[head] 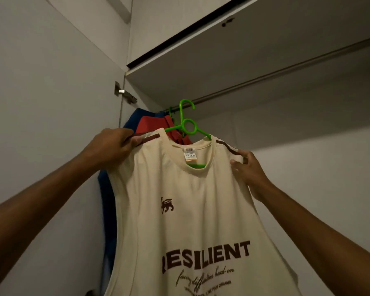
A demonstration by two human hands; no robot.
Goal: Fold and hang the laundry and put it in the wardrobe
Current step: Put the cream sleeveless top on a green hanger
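A cream sleeveless shirt (190,210) with brown lettering and shoulder stripes hangs on a green plastic hanger (188,124). My left hand (111,146) grips the shirt's left shoulder, fingers curled round the striped edge. My right hand (248,169) holds the right shoulder, thumb in front and fingers behind the fabric. The hanger's hook sits just below the wardrobe rail (265,79), apparently not over it. A price tag shows inside the collar.
A red garment (152,124) and a blue garment (107,199) hang on another green hanger at the rail's left end. A shelf (222,50) spans above the rail. The open wardrobe door (41,103) with its hinge (124,95) stands to the left.
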